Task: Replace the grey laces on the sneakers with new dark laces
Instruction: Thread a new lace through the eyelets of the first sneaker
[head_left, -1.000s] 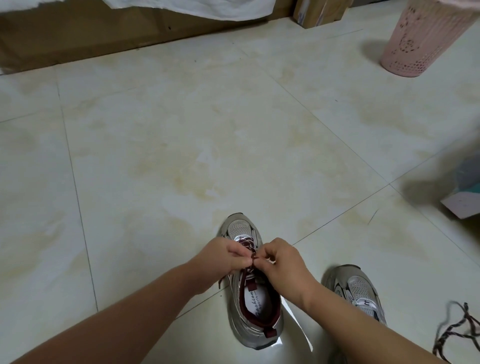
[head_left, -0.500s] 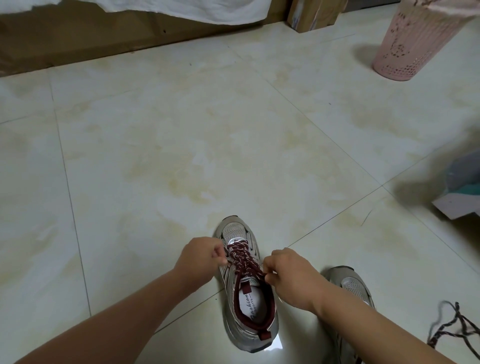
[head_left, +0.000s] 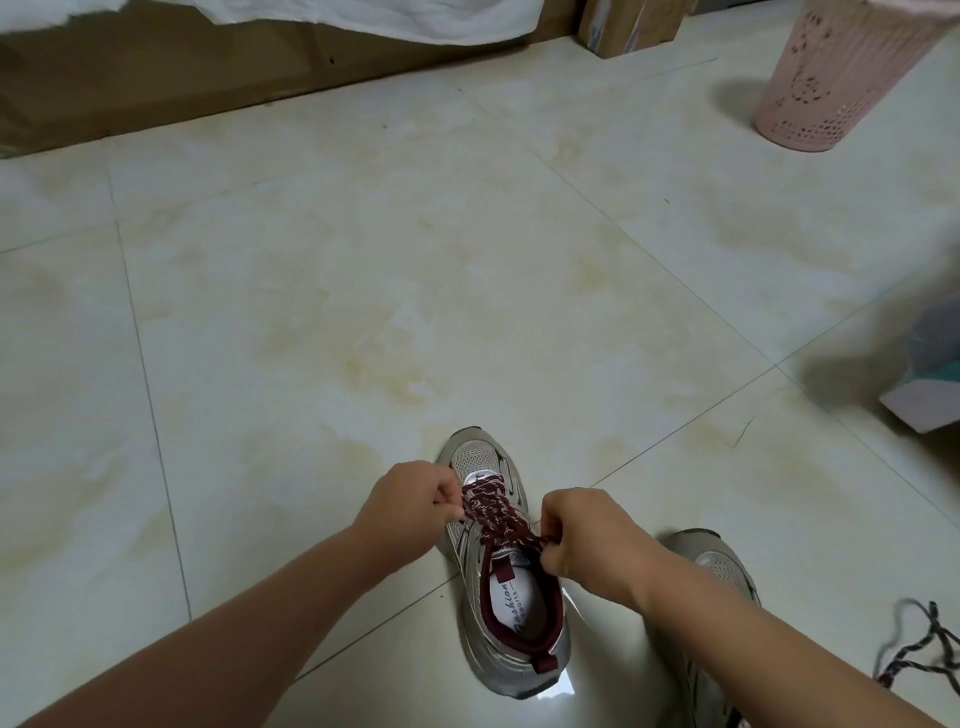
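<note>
Sneakers sit on the pale tiled floor (head_left: 467, 260) at the bottom of the view, 2 of them, both grey-silver mesh with toes pointing away from the person. On the left sneaker (head_left: 506, 613), which stands upright with its maroon collar and white insole showing, a dark maroon lace (head_left: 493, 506) flecked with white criss-crosses the eyelets over the tongue. At the lace's left side the left hand (head_left: 408, 512) has its fingers curled in and pinches the lace against the upper edge of the shoe. At the right side the right hand (head_left: 587, 538) is also curled and pinches a strand of the same lace near the top eyelets, drawn out toward the right. Behind the right forearm lies the right sneaker (head_left: 722, 566), mostly hidden. A loose dark lace (head_left: 919, 649) lies tangled on the floor at the right edge. Farther off stand a pink perforated bin (head_left: 831, 78), cardboard (head_left: 208, 78) and a white cloth (head_left: 363, 15).
</note>
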